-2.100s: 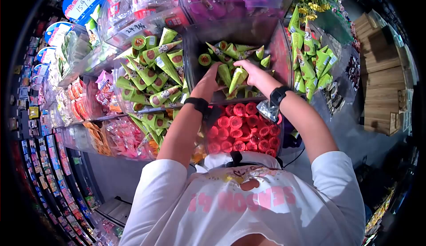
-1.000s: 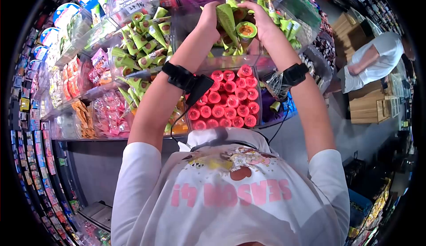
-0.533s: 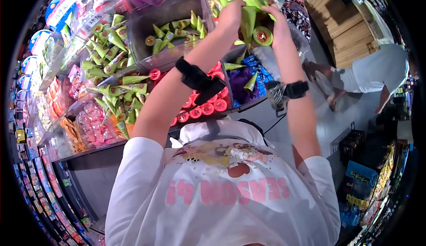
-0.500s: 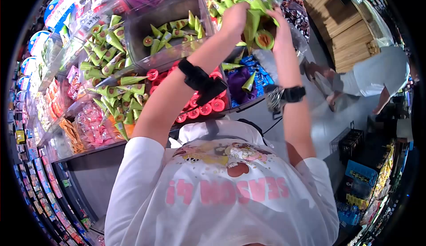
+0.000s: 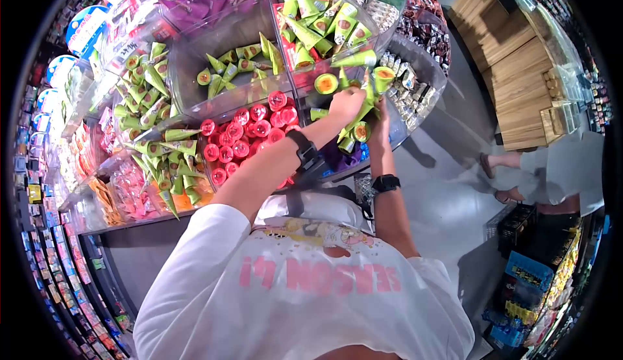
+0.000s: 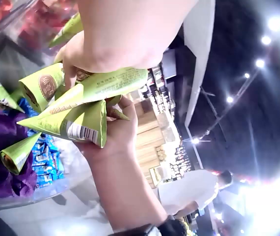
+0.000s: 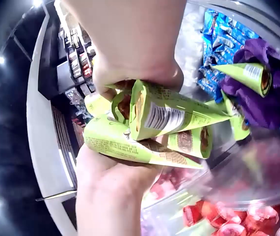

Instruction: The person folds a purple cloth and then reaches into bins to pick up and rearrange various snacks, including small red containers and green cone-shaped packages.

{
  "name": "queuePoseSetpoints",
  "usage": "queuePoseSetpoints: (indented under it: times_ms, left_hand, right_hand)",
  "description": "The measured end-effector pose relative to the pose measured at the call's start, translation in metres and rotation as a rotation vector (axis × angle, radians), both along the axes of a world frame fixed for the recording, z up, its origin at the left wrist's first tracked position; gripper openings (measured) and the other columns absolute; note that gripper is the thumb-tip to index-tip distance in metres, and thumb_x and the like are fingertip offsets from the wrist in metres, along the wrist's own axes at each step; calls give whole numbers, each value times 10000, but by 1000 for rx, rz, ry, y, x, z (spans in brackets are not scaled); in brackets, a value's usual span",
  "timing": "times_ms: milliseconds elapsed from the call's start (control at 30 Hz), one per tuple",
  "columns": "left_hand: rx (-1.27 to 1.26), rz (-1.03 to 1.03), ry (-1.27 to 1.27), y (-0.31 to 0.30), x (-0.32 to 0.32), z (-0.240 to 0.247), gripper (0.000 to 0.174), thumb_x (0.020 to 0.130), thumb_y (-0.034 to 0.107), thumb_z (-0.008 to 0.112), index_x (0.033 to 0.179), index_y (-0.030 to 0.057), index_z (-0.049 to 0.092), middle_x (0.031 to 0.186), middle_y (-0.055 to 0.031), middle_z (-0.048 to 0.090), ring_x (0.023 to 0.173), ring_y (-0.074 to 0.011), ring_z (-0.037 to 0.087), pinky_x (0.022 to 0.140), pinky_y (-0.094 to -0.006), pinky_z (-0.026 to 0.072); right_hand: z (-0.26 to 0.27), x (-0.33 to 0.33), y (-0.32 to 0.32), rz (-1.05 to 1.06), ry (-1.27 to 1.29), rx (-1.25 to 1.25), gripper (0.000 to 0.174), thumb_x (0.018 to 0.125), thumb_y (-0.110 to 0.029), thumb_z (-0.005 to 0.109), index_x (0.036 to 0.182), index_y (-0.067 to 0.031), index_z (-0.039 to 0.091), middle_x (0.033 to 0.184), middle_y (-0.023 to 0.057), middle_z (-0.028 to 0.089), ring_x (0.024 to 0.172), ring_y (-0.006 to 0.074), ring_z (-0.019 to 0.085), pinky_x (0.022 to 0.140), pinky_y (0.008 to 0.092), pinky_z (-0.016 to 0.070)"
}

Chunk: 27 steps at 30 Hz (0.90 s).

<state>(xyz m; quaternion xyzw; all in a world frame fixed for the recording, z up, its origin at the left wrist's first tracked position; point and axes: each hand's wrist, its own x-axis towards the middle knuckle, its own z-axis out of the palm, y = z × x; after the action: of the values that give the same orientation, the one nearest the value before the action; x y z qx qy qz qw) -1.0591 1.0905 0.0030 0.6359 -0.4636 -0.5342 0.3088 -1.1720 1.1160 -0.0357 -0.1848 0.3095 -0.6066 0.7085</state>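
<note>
Green cone packets (image 5: 368, 94) are bunched between both hands above the front right compartment. My left hand (image 5: 347, 104) has its fingers bent over the bunch from the left, and my right hand (image 5: 381, 125) cups its right side. Seen from the left wrist, the left hand (image 6: 115, 42) lies over several cones (image 6: 83, 98), with the right hand (image 6: 114, 135) behind them. In the right wrist view, cones (image 7: 164, 117) stick out between the right hand (image 7: 137, 61) and the left hand (image 7: 113, 172), which holds them from below. Some fingertips are hidden.
Red-capped packets (image 5: 240, 147) fill the compartment to the left. Behind it, a clear-walled bin (image 5: 188, 52) holds some green cones. More cones (image 5: 318, 26) lie in the bin behind the hands. A wooden counter (image 5: 513, 87) and a person (image 5: 551, 172) are at the right.
Both hands have come down and toward the body with the cones, from above the back right bin to the front right compartment. The other person has moved lower in the view.
</note>
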Motion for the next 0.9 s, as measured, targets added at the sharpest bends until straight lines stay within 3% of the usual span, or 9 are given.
queuePoseSetpoints:
  times_ms: [67,233,300,467,500,533,600,800,900]
  left_hand:
    - [-51,17,-254,-2,3,-50,573,715,505,495,1194,196,550,1199,-244,366,1070,-395,468,941,-376,368]
    - [57,139,-17,5,17,-75,669,680,512,544,1258,177,496,1223,-217,248,1142,-402,383,958,-402,347]
    - [327,-20,-203,7,26,-73,729,739,457,541,1387,268,265,1375,-217,151,1253,-357,286,968,-446,334]
    - [208,-46,-313,6,53,-93,775,733,351,598,1392,132,255,1159,-206,496,920,-245,571,842,-321,434]
    - [226,-102,-219,8,60,-74,800,706,445,573,1382,156,258,1293,-322,309,1163,-434,397,966,-388,366]
    - [129,-93,-252,16,63,-55,721,713,418,587,1330,120,361,1235,-296,380,1097,-401,461,927,-377,397]
    - [52,-234,-110,18,77,-44,592,780,284,588,1287,39,404,1035,-168,551,880,-164,563,762,-282,450]
    - [-47,-445,1,64,140,32,385,890,267,516,1192,30,501,1070,-69,570,998,-124,501,858,-262,394]
    - [-88,-346,11,84,183,44,356,896,229,507,1186,21,507,1033,-50,576,955,-108,502,837,-244,395]
  right_hand:
    - [-13,12,0,21,70,-15,431,876,-302,463,1262,-142,358,1121,94,506,969,228,541,832,346,448]
    - [-68,34,-6,190,183,115,596,863,-300,487,1362,-182,184,1159,97,484,1004,233,527,773,361,475]
    - [-75,40,0,250,235,162,755,850,-263,509,1419,-193,17,1245,126,443,1081,255,495,764,409,481]
    - [-82,25,-8,333,638,138,514,869,-341,512,1305,-104,380,1162,109,519,990,249,551,721,383,500]
    - [-88,20,-16,236,806,21,362,848,-315,551,1114,-70,548,949,61,615,830,176,580,681,310,468]
    - [-78,16,-19,-53,1253,-296,275,815,-246,580,969,-20,606,736,122,630,674,204,619,636,302,469]
    - [-45,12,-22,-254,1231,-281,171,781,-176,584,844,-18,598,676,103,606,628,189,592,607,306,456]
    - [-20,8,-62,-764,1489,-484,382,796,-185,576,1123,3,515,1040,209,536,957,309,523,865,373,382]
    - [9,10,-56,-353,1295,-344,397,871,-317,468,1054,23,558,982,214,592,940,351,544,839,382,402]
